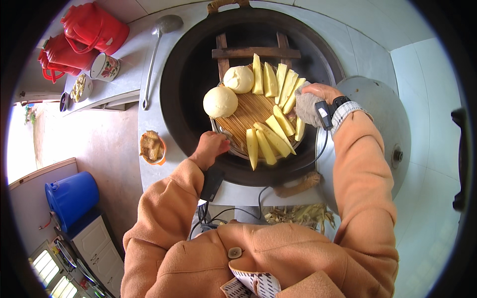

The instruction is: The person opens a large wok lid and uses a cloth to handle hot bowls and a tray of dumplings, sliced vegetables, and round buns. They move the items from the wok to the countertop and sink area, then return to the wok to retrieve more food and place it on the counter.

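Observation:
A round slatted tray [242, 106], apparently bamboo, sits inside a large dark wok [182, 138]. Two round pale buns [220, 102] rest on its left side, and several pale yellow vegetable wedges [270, 80] line its far, right and near parts. My right hand [323, 92] grips a folded grey cloth [308, 104] against the tray's right edge. At the near-left edge my left hand [211, 147] has its fingers curled beside the rim; whether they grip it cannot be made out. Behind the tray, a wooden rack [257, 52] spans the wok.
A large metal lid [376, 111] leans right of the wok. Leftward on the counter lie a long ladle [153, 59] and an orange bowl of food [152, 148]. Red thermos jugs [95, 28] and an enamel mug [105, 67] stand farther left. Cables [323, 147] hang from my wrists.

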Demonstrator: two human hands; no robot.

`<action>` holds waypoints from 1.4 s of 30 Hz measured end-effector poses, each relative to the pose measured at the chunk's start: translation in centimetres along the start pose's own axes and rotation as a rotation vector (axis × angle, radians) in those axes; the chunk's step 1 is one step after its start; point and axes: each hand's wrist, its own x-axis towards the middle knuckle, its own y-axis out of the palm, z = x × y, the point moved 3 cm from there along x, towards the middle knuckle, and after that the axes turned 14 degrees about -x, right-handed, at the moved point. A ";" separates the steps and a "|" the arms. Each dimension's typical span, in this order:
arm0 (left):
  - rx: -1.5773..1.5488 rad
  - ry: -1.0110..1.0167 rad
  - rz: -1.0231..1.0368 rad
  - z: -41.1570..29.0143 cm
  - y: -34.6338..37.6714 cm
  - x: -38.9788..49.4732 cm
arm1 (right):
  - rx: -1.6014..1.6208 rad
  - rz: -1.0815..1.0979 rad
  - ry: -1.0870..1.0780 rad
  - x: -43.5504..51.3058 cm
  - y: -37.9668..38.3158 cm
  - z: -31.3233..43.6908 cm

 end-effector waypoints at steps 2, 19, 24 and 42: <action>0.018 -0.006 -0.031 -0.1 0.1 0.1 | -0.061 -0.017 0.031 0.3 -0.1 -0.2; 0.364 0.100 -0.230 -1.3 -0.8 2.3 | -0.682 -0.135 -0.806 -1.3 -0.4 0.5; 0.365 0.140 -0.238 -0.9 -0.8 2.0 | -0.597 -0.249 -0.962 -2.8 -0.3 0.2; 0.548 0.436 -0.151 -0.6 -1.5 0.3 | 0.062 -0.247 -0.671 -2.2 1.3 -2.5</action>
